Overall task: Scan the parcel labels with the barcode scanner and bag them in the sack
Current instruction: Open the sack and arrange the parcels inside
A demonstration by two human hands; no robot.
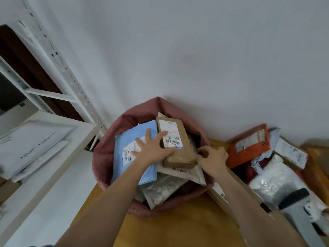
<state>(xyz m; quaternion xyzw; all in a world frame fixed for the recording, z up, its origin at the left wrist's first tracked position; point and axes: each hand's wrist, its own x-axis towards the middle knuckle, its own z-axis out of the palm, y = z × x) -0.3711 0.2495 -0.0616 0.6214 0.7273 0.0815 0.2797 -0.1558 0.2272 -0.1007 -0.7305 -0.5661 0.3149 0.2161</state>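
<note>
The brown cardboard parcel (175,141) lies on top of the heap inside the pink sack (106,148), its white shipping label (170,134) facing up with the barcode at the near end. The left hand (153,148) lies flat over the pile with its fingers (147,135) spread wide and straight; the thumb rests on the label side of the brown parcel while the other fingers press on the light blue mailer (131,148) beside it. That blue mailer carries its own white label, partly covered by the hand. The right hand (212,157) is at the brown parcel's right near corner, its fingers curled in and pinching at something there; whether it is the parcel's edge or the white plastic mailer (187,172) underneath I cannot tell from here. Lower in the sack a clear-and-silver padded bag (160,190) sticks out toward the person.

The sack stands open-mouthed against the white wall, at the far edge of a yellow-brown worktop (178,225). To the right, an open cardboard box (236,198) holds more parcels: an orange mailer (249,145), a pale blue crumpled one (274,138), a brown labelled box (292,152) and a white bubble-wrap bag (272,180). The grey barcode scanner (299,204) lies at the box's near right, untouched. On the left a white metal shelf (58,139) holds flat white envelopes (30,145).
</note>
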